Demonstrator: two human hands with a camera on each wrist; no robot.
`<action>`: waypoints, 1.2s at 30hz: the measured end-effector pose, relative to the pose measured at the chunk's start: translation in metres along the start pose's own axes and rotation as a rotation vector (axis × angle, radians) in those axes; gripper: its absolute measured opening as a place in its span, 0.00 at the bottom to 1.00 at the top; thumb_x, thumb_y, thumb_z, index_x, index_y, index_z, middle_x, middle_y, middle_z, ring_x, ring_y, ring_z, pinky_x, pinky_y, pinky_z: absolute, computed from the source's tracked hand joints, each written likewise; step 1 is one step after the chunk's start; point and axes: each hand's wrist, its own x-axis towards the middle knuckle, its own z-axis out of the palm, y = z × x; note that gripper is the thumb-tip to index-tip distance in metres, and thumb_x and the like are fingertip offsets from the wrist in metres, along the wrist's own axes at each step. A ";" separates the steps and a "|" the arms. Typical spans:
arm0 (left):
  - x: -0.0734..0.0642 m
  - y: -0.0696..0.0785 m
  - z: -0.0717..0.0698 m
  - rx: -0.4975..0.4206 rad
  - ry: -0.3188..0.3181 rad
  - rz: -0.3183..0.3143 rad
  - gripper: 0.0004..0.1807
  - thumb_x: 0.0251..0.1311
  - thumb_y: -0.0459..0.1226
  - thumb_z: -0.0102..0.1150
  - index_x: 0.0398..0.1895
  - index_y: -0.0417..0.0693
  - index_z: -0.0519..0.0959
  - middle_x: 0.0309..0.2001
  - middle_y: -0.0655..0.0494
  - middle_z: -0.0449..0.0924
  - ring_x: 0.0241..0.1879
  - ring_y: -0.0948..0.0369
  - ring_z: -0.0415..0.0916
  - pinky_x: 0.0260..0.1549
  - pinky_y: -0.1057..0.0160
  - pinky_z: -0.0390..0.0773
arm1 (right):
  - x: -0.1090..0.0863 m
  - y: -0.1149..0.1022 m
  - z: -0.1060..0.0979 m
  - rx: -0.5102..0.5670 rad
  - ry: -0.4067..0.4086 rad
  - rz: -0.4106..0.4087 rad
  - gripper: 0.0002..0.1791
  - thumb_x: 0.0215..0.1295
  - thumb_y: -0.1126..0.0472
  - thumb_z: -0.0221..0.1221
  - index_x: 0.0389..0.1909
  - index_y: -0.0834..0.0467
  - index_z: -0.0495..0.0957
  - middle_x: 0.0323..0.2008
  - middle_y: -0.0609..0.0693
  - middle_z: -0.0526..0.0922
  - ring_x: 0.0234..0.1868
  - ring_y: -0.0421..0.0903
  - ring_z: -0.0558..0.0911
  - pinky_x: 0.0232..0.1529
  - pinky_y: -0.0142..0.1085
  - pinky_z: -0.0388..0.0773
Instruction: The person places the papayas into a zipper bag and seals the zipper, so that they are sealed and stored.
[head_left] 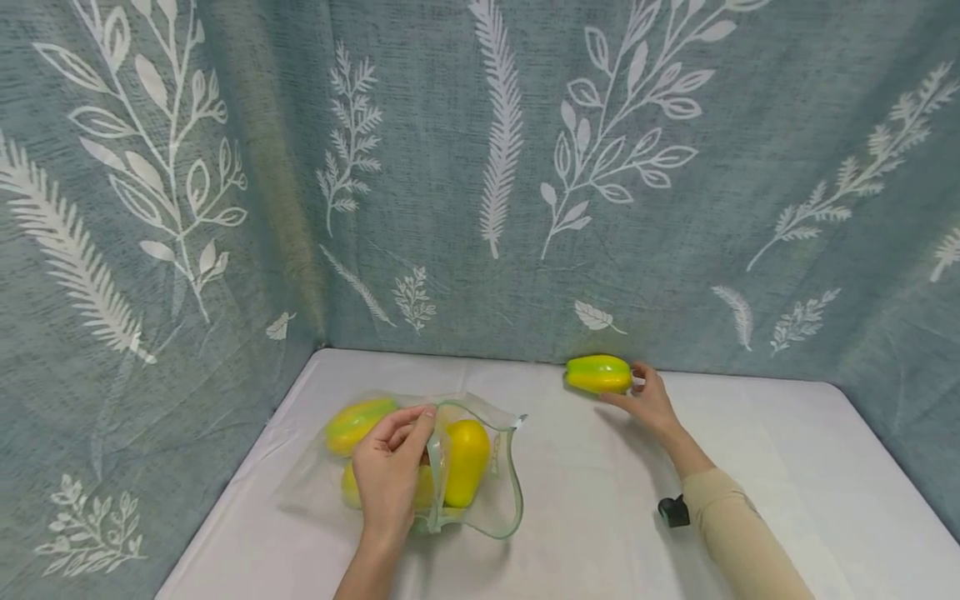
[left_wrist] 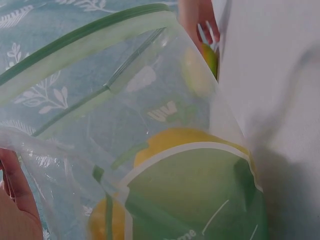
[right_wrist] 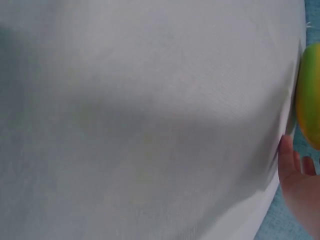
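Note:
My left hand (head_left: pixel 393 467) pinches the rim of a clear zip bag (head_left: pixel 513 475) with green trim between thumb and fingers. Inside the bag lie yellow and green-yellow papayas, one bright yellow papaya (head_left: pixel 467 462) near the mouth and a greener papaya (head_left: pixel 360 423) toward the far left. The left wrist view shows the bag's green printed panel (left_wrist: pixel 200 190) up close. At the back edge of the table, a green-yellow papaya (head_left: pixel 598 374) lies on its side. Around its right end, my right hand (head_left: pixel 651 404) spreads thumb and fingers, fingertips right at the fruit.
A white cloth covers the table (head_left: pixel 555 517). Behind it and along the sides hangs a blue-green curtain (head_left: pixel 450 183) with white leaf prints, right against the back papaya. A small black device (head_left: pixel 673 512) shows beside the right sleeve (head_left: pixel 738 525).

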 end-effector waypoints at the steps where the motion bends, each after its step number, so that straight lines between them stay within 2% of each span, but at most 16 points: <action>1: 0.000 0.000 0.000 -0.002 -0.002 0.000 0.11 0.58 0.39 0.69 0.36 0.38 0.85 0.22 0.55 0.83 0.15 0.62 0.73 0.19 0.69 0.79 | 0.001 0.001 0.000 -0.001 0.000 0.000 0.51 0.61 0.53 0.66 0.73 0.69 0.45 0.69 0.69 0.53 0.65 0.65 0.62 0.63 0.56 0.65; 12: 0.000 -0.001 0.000 -0.013 -0.008 0.023 0.11 0.59 0.38 0.68 0.35 0.37 0.85 0.21 0.55 0.82 0.15 0.62 0.71 0.18 0.69 0.77 | 0.006 0.004 0.006 0.027 0.003 -0.013 0.51 0.63 0.52 0.65 0.74 0.67 0.44 0.71 0.68 0.52 0.66 0.65 0.61 0.65 0.55 0.63; 18: -0.001 -0.002 -0.001 0.006 -0.004 0.026 0.11 0.59 0.39 0.68 0.36 0.38 0.85 0.21 0.56 0.82 0.15 0.62 0.70 0.17 0.70 0.76 | 0.004 0.005 0.009 0.024 0.011 0.026 0.50 0.63 0.49 0.65 0.75 0.64 0.46 0.72 0.66 0.53 0.65 0.62 0.63 0.60 0.53 0.69; 26: -0.001 -0.002 -0.001 0.006 -0.007 0.037 0.10 0.58 0.38 0.69 0.35 0.38 0.86 0.20 0.56 0.81 0.15 0.62 0.69 0.16 0.70 0.75 | 0.002 0.007 0.011 -0.001 0.032 0.048 0.51 0.61 0.47 0.66 0.73 0.64 0.47 0.71 0.67 0.55 0.66 0.62 0.64 0.58 0.52 0.72; 36: 0.000 -0.002 -0.001 0.006 -0.004 0.040 0.10 0.58 0.38 0.69 0.35 0.38 0.86 0.20 0.56 0.81 0.14 0.63 0.70 0.16 0.70 0.75 | -0.007 0.000 0.012 0.038 0.045 0.043 0.52 0.59 0.43 0.66 0.72 0.65 0.49 0.68 0.66 0.58 0.66 0.62 0.64 0.62 0.54 0.68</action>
